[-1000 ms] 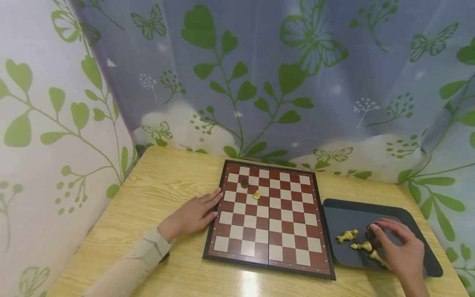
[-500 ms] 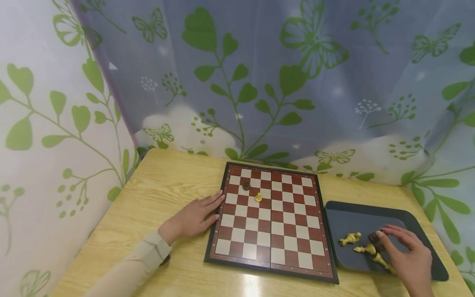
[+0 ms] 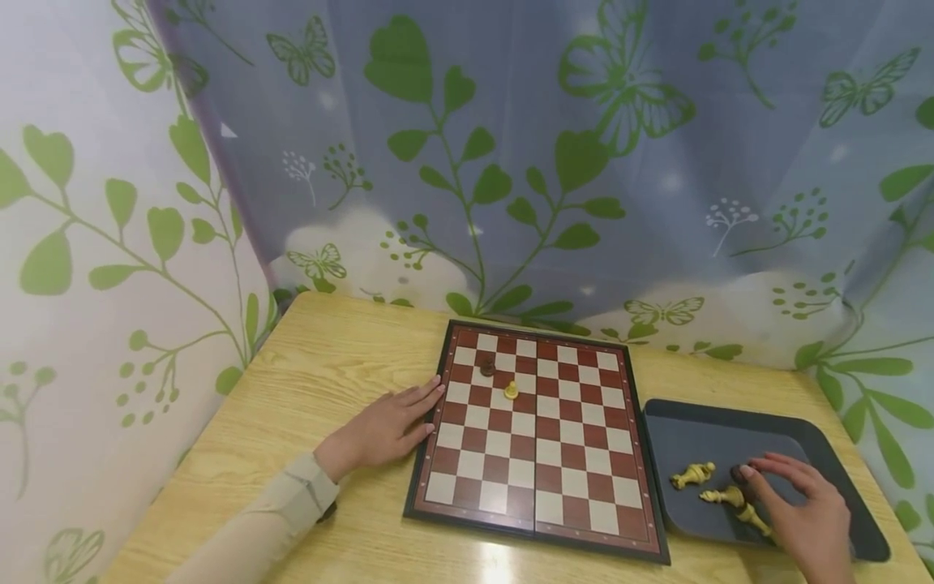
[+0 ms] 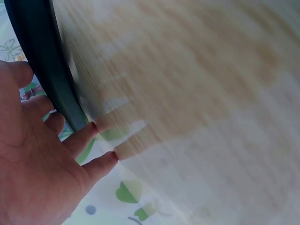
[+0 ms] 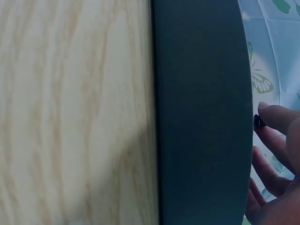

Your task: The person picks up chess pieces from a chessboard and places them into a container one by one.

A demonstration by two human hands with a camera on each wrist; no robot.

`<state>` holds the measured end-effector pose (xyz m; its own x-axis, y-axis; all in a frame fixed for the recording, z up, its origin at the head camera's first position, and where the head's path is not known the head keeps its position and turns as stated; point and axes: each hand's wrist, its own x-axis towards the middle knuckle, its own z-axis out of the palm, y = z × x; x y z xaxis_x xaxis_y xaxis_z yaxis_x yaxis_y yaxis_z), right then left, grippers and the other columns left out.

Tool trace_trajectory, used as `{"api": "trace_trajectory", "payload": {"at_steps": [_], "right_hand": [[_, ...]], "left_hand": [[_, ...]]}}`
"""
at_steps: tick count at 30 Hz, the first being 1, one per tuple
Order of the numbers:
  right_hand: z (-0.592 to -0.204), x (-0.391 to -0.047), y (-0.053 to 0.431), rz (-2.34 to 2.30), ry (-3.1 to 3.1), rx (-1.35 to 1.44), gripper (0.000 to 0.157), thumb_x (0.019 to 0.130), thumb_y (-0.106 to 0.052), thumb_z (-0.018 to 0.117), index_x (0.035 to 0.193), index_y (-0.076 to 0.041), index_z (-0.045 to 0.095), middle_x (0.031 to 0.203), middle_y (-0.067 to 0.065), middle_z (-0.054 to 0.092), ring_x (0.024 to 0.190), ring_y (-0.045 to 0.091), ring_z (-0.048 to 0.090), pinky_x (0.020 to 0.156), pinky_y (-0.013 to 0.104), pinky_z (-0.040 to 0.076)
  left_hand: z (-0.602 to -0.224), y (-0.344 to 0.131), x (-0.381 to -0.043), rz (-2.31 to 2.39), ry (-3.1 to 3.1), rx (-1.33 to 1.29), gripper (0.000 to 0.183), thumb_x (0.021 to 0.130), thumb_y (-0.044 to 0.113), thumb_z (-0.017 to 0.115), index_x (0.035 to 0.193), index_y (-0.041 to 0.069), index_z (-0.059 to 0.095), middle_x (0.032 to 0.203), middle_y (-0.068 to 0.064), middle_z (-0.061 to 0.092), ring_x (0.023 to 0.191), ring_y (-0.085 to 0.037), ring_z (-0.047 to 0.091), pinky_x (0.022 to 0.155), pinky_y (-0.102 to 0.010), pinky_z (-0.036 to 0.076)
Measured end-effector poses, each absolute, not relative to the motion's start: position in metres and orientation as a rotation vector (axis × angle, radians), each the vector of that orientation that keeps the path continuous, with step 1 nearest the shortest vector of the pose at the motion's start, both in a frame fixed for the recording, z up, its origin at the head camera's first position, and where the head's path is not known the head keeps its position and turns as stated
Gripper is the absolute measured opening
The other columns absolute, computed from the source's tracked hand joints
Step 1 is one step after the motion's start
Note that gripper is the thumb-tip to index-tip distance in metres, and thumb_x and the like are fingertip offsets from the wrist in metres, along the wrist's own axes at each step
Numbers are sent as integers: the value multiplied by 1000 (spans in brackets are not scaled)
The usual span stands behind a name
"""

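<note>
My left hand (image 3: 383, 426) rests beside the chessboard (image 3: 576, 542), its fingertips on the left border and the fingers straight. In the left wrist view, its fingers touch the dark board edge (image 4: 44, 61). My right hand (image 3: 806, 507) is over the grey tray (image 3: 730, 426), pinching a dark chess piece (image 3: 737, 472) between thumb and fingers; the right wrist view shows only a bit of that dark piece (image 5: 258, 122). Gold pieces lie close by: one (image 3: 693, 475) apart at the left, another (image 3: 722, 496) near my thumb, and a third (image 3: 753, 519) partly hidden by my hand.
A dark pawn-like piece (image 3: 486, 367) and a gold pawn (image 3: 511, 390) stand on the board's upper left half. The tray stands against the board's right side. Patterned curtains (image 3: 511, 162) hang behind the wooden table (image 3: 350, 349) and along both sides.
The head view has shifted slightly. My right hand has moved a little nearer to me over the tray, still pinching the dark piece. My left hand has stayed at the board's edge.
</note>
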<state>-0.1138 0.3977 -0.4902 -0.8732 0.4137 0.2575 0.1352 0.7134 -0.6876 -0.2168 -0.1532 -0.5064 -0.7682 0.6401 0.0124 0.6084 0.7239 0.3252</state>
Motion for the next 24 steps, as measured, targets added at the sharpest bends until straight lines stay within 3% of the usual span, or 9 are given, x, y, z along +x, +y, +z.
{"api": "trace_trajectory", "payload": {"at_steps": [4,12,20,23,24], "right_hand": [[-491,-113,400,948,-2506,-366,23,88,-17,82,102,1,78,100,-44,44,96,-29,31,111,67,35],[-487,-110,402,925,-2481,-325,22,88,-13,80,104,2,78,102,-45,43,98,-29,30,108,69,36],[-470,-117,394,938,-2495,-295,27,93,-20,76,111,0,77,111,-40,48,104,-28,34,116,55,37],[-463,-124,389,936,-2501,-225,26,93,-20,76,112,-2,77,114,-37,51,105,-28,34,115,58,36],[-460,-126,387,945,-2497,-189,26,93,-19,76,112,-2,76,115,-36,51,106,-27,34,111,65,35]], "left_hand": [[-508,-152,-217,455,2826,1013,62,109,41,39,162,13,24,170,-4,18,148,-37,36,114,-67,35],[-507,-151,-217,473,2824,1020,61,110,40,39,162,11,26,169,-6,20,148,-38,36,114,-68,35],[-506,-152,-215,490,2822,1023,60,110,39,40,161,10,27,169,-8,21,148,-39,37,113,-68,35],[-505,-151,-216,492,2819,1018,60,110,39,40,161,10,27,169,-7,21,148,-38,37,113,-68,35],[-505,-151,-216,496,2819,1018,60,110,39,40,161,11,27,169,-7,21,148,-38,37,113,-68,35]]}}
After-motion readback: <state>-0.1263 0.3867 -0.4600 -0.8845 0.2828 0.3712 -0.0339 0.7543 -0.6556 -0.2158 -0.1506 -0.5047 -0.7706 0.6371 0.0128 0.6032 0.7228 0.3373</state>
